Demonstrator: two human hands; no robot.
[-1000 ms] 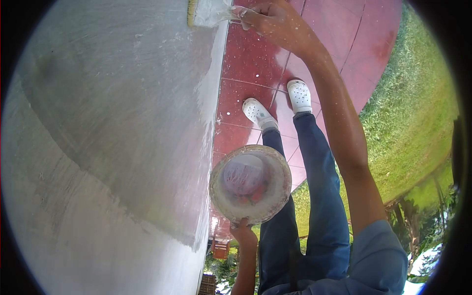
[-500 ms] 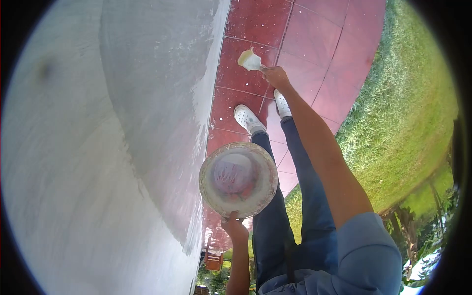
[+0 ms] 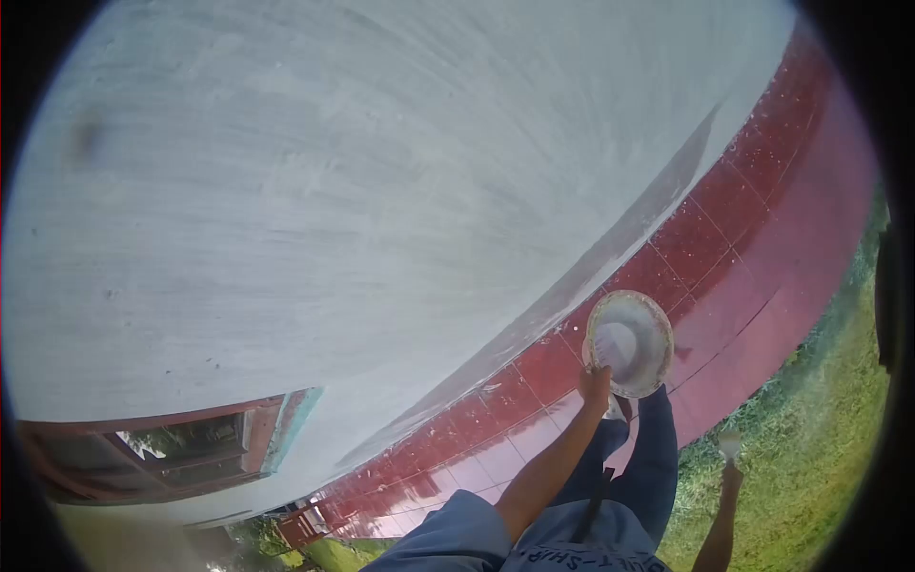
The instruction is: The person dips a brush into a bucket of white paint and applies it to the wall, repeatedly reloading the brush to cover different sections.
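A person's left hand (image 3: 596,384) grips the near rim of a white-smeared bucket (image 3: 656,355) above red floor tiles (image 3: 677,262), right of a pale wall (image 3: 381,219). Farther right, the right hand (image 3: 731,479) holds a brush (image 3: 730,444), bristles pointing away, over the grass (image 3: 801,458).

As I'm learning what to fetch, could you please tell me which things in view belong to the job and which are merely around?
Job: brush, in the right grip; container, in the left grip; wall.
Just around: window; grass; tiled floor.
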